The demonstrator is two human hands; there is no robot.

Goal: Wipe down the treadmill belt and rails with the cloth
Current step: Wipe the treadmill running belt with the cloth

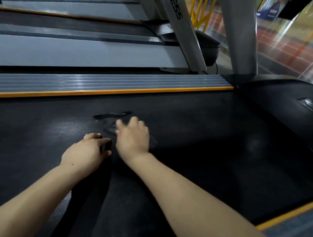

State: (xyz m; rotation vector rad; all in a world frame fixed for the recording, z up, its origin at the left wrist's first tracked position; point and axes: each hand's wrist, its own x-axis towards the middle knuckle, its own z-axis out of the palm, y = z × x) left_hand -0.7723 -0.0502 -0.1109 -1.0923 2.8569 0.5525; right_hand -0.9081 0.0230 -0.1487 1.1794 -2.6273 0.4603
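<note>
Head view: two hands on one belt (206, 140), left hand (86, 154) clenching dark cloth (106, 146), right hand (133, 135) blurred, grip unclear

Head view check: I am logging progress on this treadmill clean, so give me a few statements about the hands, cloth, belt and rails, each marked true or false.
1. Both hands are down on the black belt. True.
2. The left hand holds a small dark object between fingers and thumb. True.
3. The right hand rests on the grey ribbed rail. False: it is on the belt, over a dark cloth that is blurred and hard to tell from the belt.
4. The rail's inner edge has a red strip. False: the strip is orange.
5. A silver upright rises at the front of the treadmill. True.
</note>
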